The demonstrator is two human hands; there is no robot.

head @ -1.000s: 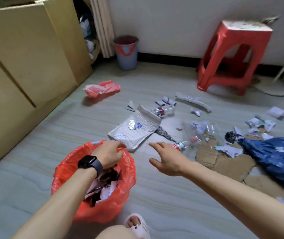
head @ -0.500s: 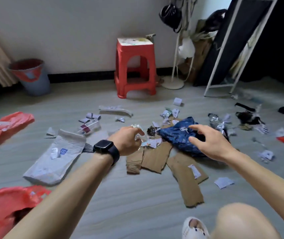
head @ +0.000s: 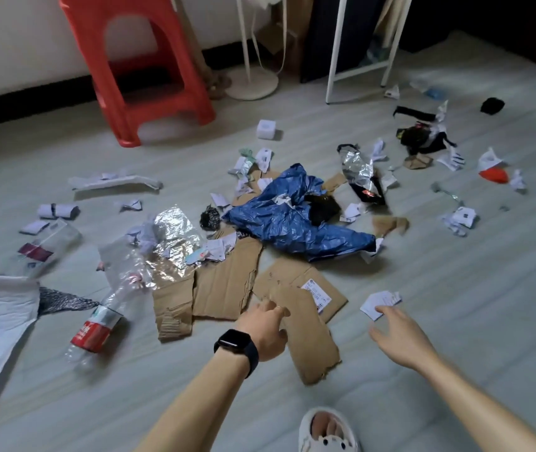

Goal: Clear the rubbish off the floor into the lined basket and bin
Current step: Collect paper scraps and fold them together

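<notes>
Your left hand (head: 265, 326): fingers curled against the upper left edge of the cardboard strip (head: 313, 340); you cannot tell whether they have truly closed on it.
Your right hand (head: 401, 337): released, fingers spread, holding nothing, fingertips at the near edge of the paper scrap (head: 380, 300).
Cardboard strip: flat on the floor (head: 455, 321), between your two hands.
Blue bag (head: 292, 220): crumpled, beyond both hands, lying over more cardboard.
Plastic bottle (head: 97, 327): on its side, well left of your left hand.
Foil sheet (head: 175, 228): beyond your left hand and to its left.
Red stool (head: 136, 60): far beyond your left hand, by the wall.
</notes>
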